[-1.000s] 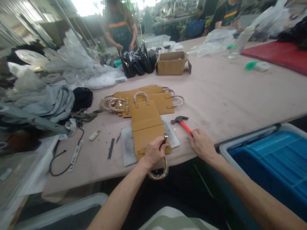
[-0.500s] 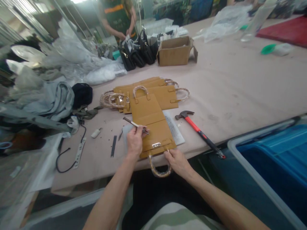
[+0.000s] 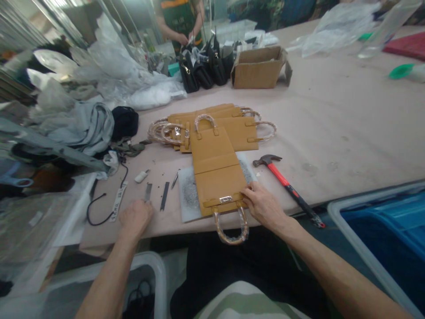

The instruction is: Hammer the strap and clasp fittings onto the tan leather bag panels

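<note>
Fingers of my right hand (image 3: pixel 264 204) pinch the right edge of a tan bag panel (image 3: pixel 219 177), which lies across a speckled pale slab (image 3: pixel 188 195), its wrapped handle (image 3: pixel 232 240) jutting past the table (image 3: pixel 332 119) toward me. My left hand (image 3: pixel 137 217) is at a grey metal tool (image 3: pixel 148 191); whether those fingers grip it, I cannot tell.
</note>
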